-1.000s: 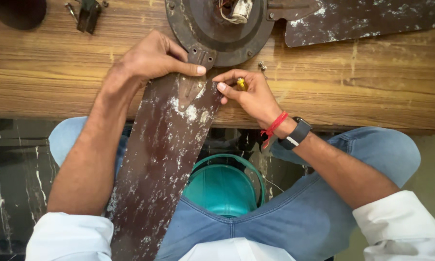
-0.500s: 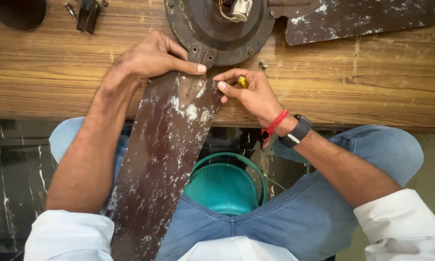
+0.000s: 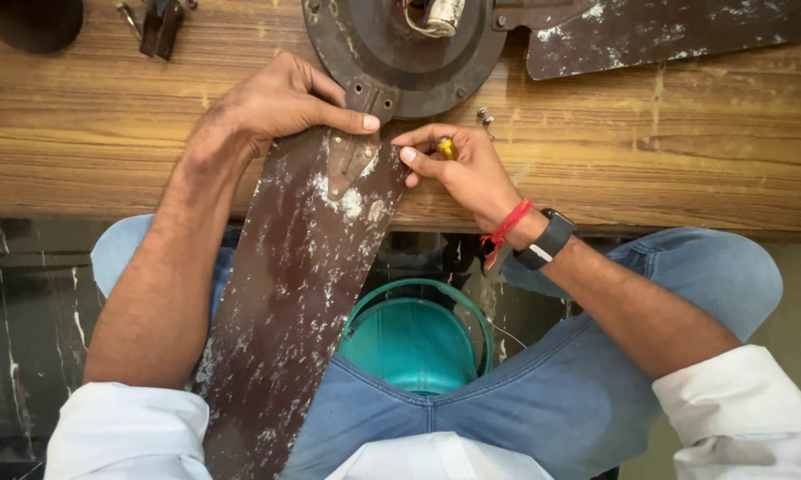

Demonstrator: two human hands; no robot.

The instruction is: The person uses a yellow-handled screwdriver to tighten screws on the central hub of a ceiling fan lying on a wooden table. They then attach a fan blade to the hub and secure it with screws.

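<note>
A worn brown fan blade (image 3: 303,276) with flaking white patches runs from the table edge down over my lap. Its metal bracket (image 3: 347,160) meets the round brown fan motor housing (image 3: 400,53) on the wooden table (image 3: 107,133). My left hand (image 3: 276,102) presses down on the blade's top end, the index finger stretched to the bracket. My right hand (image 3: 463,169) pinches a small yellow-handled tool (image 3: 445,147) beside the bracket. A red thread and a black watch circle that wrist.
A second brown blade (image 3: 667,31) lies at the upper right, still joined to the housing. Loose screws (image 3: 485,117) sit near the housing. A dark metal piece (image 3: 160,27) lies at the upper left. A teal bucket (image 3: 414,338) stands between my knees.
Nothing has clearly moved. Both hands stay at the bracket, with only a slight shift of the right-hand fingers.
</note>
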